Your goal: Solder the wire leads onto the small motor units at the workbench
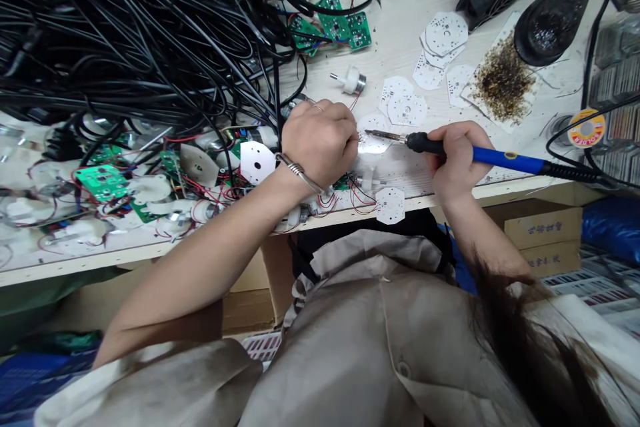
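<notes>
Left hand (320, 145) fingertips hidden behind knuckles; soldering iron tip (373, 134) contact with white board (370, 145) too small to tell.

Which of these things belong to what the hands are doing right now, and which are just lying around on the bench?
In use:
right hand gripping the soldering iron
left hand at the edge of the white board under the iron's tip

Lying about:
solder spool
black cables
green circuit boards
loose white boards
speckled paper
</notes>
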Available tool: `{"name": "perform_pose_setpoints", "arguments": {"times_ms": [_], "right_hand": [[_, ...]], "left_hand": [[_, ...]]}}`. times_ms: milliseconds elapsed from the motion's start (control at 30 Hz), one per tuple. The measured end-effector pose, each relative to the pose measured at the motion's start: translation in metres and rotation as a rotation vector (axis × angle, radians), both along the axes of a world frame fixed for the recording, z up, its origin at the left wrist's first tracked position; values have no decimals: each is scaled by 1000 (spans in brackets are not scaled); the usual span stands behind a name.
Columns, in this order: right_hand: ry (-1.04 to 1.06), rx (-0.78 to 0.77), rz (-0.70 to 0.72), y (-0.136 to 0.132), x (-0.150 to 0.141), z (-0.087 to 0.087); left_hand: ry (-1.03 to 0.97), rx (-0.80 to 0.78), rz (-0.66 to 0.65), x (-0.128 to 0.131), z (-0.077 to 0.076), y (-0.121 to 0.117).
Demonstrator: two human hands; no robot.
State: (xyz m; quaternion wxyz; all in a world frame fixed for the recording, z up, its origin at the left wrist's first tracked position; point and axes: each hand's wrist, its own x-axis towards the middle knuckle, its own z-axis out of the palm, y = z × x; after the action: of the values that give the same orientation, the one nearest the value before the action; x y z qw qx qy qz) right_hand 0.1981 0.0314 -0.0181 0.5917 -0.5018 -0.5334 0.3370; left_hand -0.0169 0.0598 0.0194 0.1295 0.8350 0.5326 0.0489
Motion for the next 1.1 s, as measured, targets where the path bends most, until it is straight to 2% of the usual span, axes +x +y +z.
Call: {"name": "perform_pose_setpoints", "arguments": {"times_ms": [167,433,600,667,733,800,900,967,1100], "right_hand": [[-94,-61,5,-2,1,-1],[12,-19,23,0,1,-1],[100,64,-166,5,-5,7],[94,61,-170,5,-2,12],[-12,41,-115,3,4,15],[-216,56,-24,2,13,17],[-571,121,159,8,26,12],[-749,112,262,15,30,7],[-882,88,362,27,29,-3]], "left_hand": [[-46,55,-26,-4,-5,-1],[27,-41,27,2,4,-1],[67,23,-20,0,2,0],[93,19,-64,-5,2,-1],[88,5,-145,-13,5,-3],[77,-15,-241,-21,8,-6],[89,-65,-351,-32,15,-9],[117,-97,-381,-35,19,-10],[201,-144,-407,-34,29,-14]]}}
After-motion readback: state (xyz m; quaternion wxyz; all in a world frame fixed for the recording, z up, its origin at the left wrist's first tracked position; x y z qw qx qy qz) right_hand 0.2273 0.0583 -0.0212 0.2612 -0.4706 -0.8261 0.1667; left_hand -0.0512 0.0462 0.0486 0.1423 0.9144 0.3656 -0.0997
